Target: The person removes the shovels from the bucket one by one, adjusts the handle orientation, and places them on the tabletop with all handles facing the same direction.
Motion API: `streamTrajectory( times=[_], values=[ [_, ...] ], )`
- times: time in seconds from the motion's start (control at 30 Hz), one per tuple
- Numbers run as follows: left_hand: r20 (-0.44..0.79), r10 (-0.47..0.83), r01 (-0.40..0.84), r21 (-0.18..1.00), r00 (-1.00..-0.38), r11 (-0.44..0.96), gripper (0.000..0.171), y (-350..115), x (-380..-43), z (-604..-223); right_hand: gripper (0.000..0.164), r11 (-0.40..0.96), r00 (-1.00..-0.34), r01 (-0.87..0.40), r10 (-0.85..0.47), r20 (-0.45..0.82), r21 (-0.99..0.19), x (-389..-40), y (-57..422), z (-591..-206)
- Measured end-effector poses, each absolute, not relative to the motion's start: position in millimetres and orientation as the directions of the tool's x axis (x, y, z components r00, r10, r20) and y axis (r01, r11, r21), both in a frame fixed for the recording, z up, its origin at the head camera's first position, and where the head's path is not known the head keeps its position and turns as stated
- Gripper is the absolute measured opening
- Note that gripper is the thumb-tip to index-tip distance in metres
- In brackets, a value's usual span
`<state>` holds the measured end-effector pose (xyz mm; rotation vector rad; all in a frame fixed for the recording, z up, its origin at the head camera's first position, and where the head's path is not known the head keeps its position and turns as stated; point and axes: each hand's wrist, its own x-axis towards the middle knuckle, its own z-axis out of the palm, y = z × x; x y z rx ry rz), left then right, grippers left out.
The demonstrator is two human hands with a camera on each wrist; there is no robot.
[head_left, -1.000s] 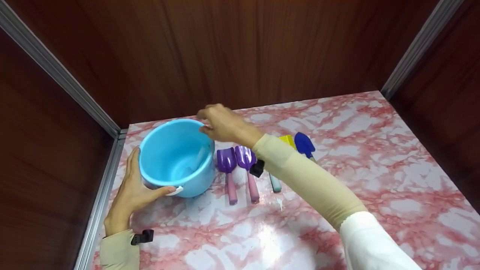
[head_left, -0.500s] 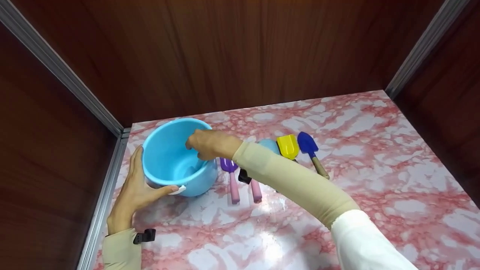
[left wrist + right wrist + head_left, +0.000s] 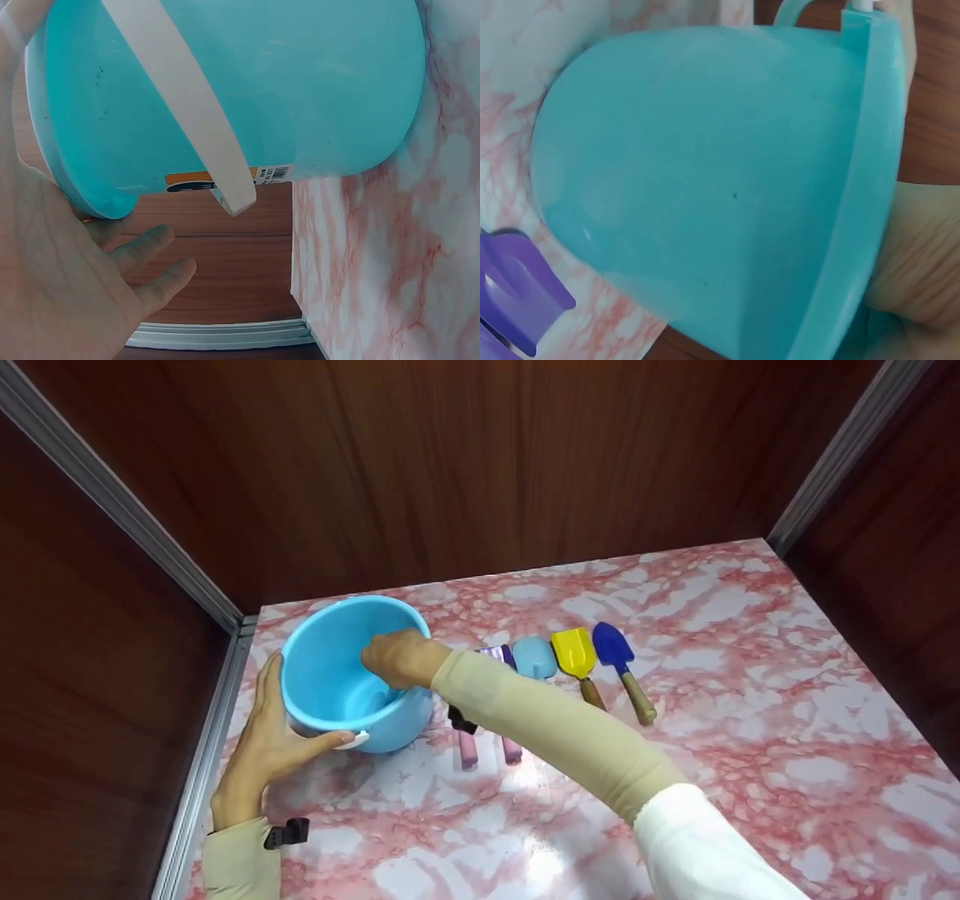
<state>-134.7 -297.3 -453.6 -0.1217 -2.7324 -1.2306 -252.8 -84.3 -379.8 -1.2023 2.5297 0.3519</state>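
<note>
A light blue bucket (image 3: pixel 405 727) stands at the left of the marbled table, its mouth tilted toward the camera. My left hand (image 3: pixel 259 742) braces its near left side, fingers spread along the wall and thumb lying at the white handle joint (image 3: pixel 358 741). In the left wrist view a flat white bucket handle (image 3: pixel 184 90) crosses the wall. My right hand (image 3: pixel 401 660) reaches over the right rim into the bucket, knuckles up, its fingertips hidden. Under it shows part of a bluish thing (image 3: pixel 373 702) at the bottom; I cannot tell whether the fingers hold it.
Right of the bucket lie toy shovels: purple ones with pink handles (image 3: pixel 468 750), partly under the right forearm, a pale blue one (image 3: pixel 534 656), a yellow one (image 3: pixel 574 651) and a dark blue one (image 3: pixel 613 643). Wooden panels (image 3: pixel 480 472) wall the table at back and sides.
My right hand has moved from above the bucket's right rim down and left into it, covering the pale stick-like thing seen inside earlier. The left hand keeps its place.
</note>
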Motion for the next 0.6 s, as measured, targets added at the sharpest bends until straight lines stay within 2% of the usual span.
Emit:
streamTrajectory(
  times=[0.4, 0.6],
  values=[
    [0.170, 0.009, 0.133, 0.734, -0.985, 0.666, 0.148, -295.8, -132.9, -457.1, 0.025, 0.637, -0.637, -0.753, -0.641, -0.429, 0.165, -245.9, -105.9, -401.2],
    [0.176, 0.015, 0.140, 0.725, -0.984, 0.675, 0.148, -297.0, -134.1, -456.4, 0.028, 0.613, -0.652, -0.748, -0.604, -0.459, 0.255, -244.0, -113.9, -404.3]
  ],
)
